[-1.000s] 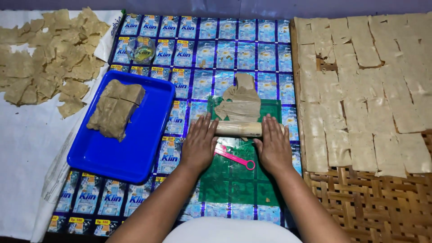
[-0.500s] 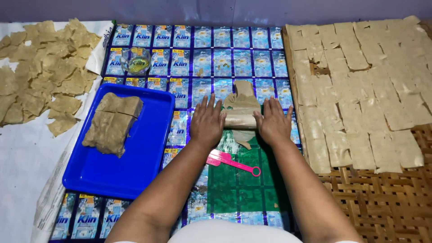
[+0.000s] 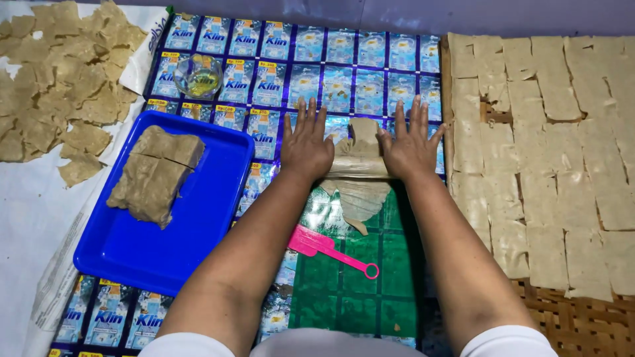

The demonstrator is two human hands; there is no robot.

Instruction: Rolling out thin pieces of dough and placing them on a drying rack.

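My left hand point(image 3: 306, 143) and my right hand point(image 3: 409, 143) lie flat, fingers spread, on the two ends of a roller point(image 3: 357, 169) wrapped by a thin sheet of beige dough point(image 3: 360, 197). The dough stretches over the plastic mat point(image 3: 331, 73) of printed sachets and green sheet, both in front of and behind the roller. A pink plastic scraper point(image 3: 327, 248) lies on the green sheet beside my left forearm. Left of my arm, a blue tray point(image 3: 205, 218) holds a block of brown dough point(image 3: 155, 172).
A small glass bowl of yellowish oil point(image 3: 198, 77) stands at the mat's far left. Several irregular dried dough pieces point(image 3: 56, 79) cover a white sheet at left. At right, rectangular dough sheets point(image 3: 549, 145) lie in rows on a woven bamboo tray point(image 3: 582, 324).
Both hands have pushed the roller away from me over the dough, from the green sheet toward the far sachets. The dough sheet now trails longer behind the roller.
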